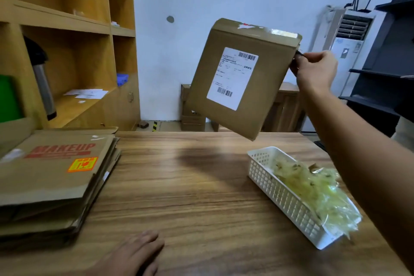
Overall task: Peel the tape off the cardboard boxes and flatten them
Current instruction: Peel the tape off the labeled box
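1. The wooden table (201,197) spreads in front of the person.
2. A stack of flattened boxes (51,177) lies on its left side.
3. A taped cardboard box (264,114) with a white label hangs tilted in the air above the table's far edge.
4. A white basket (268,186) sits at the right, holding a heap of peeled tape (318,192).
5. The right hand (315,71) grips the raised box by its right edge, fingers curled tight.
6. The left hand (136,253) rests flat on the near edge, fingers straight, holding nothing.
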The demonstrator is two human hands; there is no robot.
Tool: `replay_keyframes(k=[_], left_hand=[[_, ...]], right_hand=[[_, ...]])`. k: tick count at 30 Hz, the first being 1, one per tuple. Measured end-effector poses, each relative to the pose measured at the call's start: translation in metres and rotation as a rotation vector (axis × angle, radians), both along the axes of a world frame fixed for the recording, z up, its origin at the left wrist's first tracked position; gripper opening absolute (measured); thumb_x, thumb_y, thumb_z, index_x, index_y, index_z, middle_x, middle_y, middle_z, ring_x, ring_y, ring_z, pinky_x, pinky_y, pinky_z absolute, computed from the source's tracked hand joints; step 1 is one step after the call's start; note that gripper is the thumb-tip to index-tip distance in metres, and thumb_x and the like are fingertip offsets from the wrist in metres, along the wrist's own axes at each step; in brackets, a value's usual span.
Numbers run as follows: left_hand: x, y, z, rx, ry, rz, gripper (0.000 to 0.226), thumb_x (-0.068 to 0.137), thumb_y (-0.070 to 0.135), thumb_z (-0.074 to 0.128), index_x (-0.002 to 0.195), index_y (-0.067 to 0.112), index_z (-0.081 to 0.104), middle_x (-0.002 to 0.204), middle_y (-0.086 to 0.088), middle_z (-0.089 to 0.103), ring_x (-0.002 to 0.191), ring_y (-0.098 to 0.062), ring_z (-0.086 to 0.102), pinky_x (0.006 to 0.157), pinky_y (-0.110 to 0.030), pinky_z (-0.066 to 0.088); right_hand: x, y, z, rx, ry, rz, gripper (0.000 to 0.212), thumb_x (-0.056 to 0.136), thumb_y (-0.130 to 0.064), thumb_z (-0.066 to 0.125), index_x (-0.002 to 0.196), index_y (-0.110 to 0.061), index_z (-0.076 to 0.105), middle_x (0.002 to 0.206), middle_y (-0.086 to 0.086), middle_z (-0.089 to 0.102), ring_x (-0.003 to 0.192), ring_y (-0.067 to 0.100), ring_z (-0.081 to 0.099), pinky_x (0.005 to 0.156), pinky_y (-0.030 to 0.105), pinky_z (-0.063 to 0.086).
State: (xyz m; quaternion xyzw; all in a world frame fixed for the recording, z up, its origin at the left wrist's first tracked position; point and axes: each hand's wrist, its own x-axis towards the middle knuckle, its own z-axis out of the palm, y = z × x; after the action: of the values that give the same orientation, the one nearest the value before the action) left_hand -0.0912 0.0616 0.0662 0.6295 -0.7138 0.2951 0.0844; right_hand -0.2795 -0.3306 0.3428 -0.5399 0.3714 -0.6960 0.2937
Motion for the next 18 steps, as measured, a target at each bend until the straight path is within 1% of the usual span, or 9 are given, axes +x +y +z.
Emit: replay_keyframes(k=[1, 2, 5, 8, 9, 12, 14, 16, 18], left_hand=[[0.001, 0.002, 0.003, 0.211, 0.226, 0.068, 0.083, 0.103, 0.049, -0.003, 0.077, 0.048, 0.076, 0.094, 0.027, 0.072, 0.083, 0.013, 0.068, 0.101, 0.002, 0.013], [-0.003, 0.0, 0.007, 0.23, 0.32, 0.12, 0.083, 0.103, 0.051, -0.001, 0.081, 0.042, 0.078, 0.095, 0.022, 0.074, 0.083, 0.009, 0.069, 0.101, 0.0, 0.013], [-0.005, 0.002, -0.003, 0.09, 0.444, 0.138, 0.076, 0.101, 0.056, 0.006, 0.09, 0.038, 0.079, 0.102, 0.02, 0.074, 0.09, 0.006, 0.07, 0.097, 0.001, 0.023], [-0.007, 0.01, -0.01, 0.062, 0.531, 0.126, 0.07, 0.102, 0.055, 0.012, 0.095, 0.035, 0.079, 0.106, 0.017, 0.074, 0.096, 0.002, 0.07, 0.088, -0.012, 0.045], [-0.008, 0.012, -0.009, 0.075, 0.547, 0.126, 0.065, 0.102, 0.053, 0.017, 0.097, 0.035, 0.079, 0.106, 0.017, 0.074, 0.096, 0.001, 0.07, 0.085, -0.015, 0.048], [-0.012, 0.017, -0.004, 0.08, 0.567, 0.139, 0.023, 0.088, 0.043, 0.059, 0.1, 0.038, 0.078, 0.109, 0.019, 0.073, 0.097, 0.0, 0.07, 0.077, -0.016, 0.054], [-0.014, 0.021, -0.006, 0.094, 0.627, 0.175, 0.028, 0.079, 0.038, 0.076, 0.106, 0.038, 0.077, 0.116, 0.019, 0.071, 0.104, 0.0, 0.068, 0.08, -0.019, 0.055], [-0.013, 0.023, -0.008, 0.12, 0.662, 0.213, 0.034, 0.089, 0.041, 0.062, 0.122, 0.04, 0.07, 0.133, 0.02, 0.062, 0.122, -0.001, 0.06, 0.098, -0.02, 0.048], [-0.009, 0.021, -0.014, 0.164, 0.687, 0.234, 0.042, 0.097, 0.047, 0.044, 0.137, 0.042, 0.057, 0.146, 0.02, 0.051, 0.134, -0.004, 0.048, 0.111, -0.02, 0.036]], right_hand=[[0.004, 0.009, -0.002, 0.018, -0.028, 0.058, 0.019, 0.087, -0.016, 0.074, 0.082, -0.018, 0.057, 0.095, 0.007, 0.069, 0.09, 0.022, 0.074, 0.082, 0.036, 0.062], [0.007, 0.019, -0.004, 0.036, -0.05, 0.115, 0.017, 0.087, -0.013, 0.075, 0.085, -0.014, 0.058, 0.097, 0.011, 0.07, 0.089, 0.022, 0.075, 0.08, 0.036, 0.063], [0.015, 0.053, -0.015, 0.086, -0.126, 0.285, 0.019, 0.09, -0.009, 0.075, 0.101, -0.002, 0.061, 0.102, 0.021, 0.071, 0.085, 0.022, 0.077, 0.075, 0.03, 0.063], [0.017, 0.087, -0.032, 0.118, -0.124, 0.341, 0.02, 0.093, -0.007, 0.072, 0.106, 0.003, 0.061, 0.09, 0.015, 0.069, 0.066, 0.007, 0.074, 0.061, 0.019, 0.058], [0.017, 0.095, -0.038, 0.136, -0.101, 0.353, 0.023, 0.093, -0.008, 0.071, 0.109, 0.007, 0.062, 0.089, 0.015, 0.069, 0.063, 0.006, 0.073, 0.061, 0.02, 0.059], [0.013, 0.118, -0.06, 0.222, -0.121, 0.452, 0.031, 0.094, -0.008, 0.071, 0.117, 0.012, 0.061, 0.096, 0.018, 0.072, 0.073, 0.015, 0.076, 0.076, 0.03, 0.063], [0.01, 0.13, -0.074, 0.258, -0.121, 0.479, 0.021, 0.094, -0.005, 0.07, 0.109, 0.007, 0.063, 0.093, 0.016, 0.073, 0.075, 0.018, 0.077, 0.073, 0.028, 0.063], [0.006, 0.138, -0.089, 0.282, -0.123, 0.488, 0.009, 0.093, -0.002, 0.07, 0.097, 0.0, 0.062, 0.088, 0.013, 0.071, 0.073, 0.018, 0.077, 0.069, 0.027, 0.063], [0.002, 0.143, -0.105, 0.307, -0.123, 0.502, 0.011, 0.092, 0.001, 0.069, 0.091, -0.003, 0.059, 0.09, 0.016, 0.069, 0.073, 0.018, 0.076, 0.067, 0.026, 0.062]])
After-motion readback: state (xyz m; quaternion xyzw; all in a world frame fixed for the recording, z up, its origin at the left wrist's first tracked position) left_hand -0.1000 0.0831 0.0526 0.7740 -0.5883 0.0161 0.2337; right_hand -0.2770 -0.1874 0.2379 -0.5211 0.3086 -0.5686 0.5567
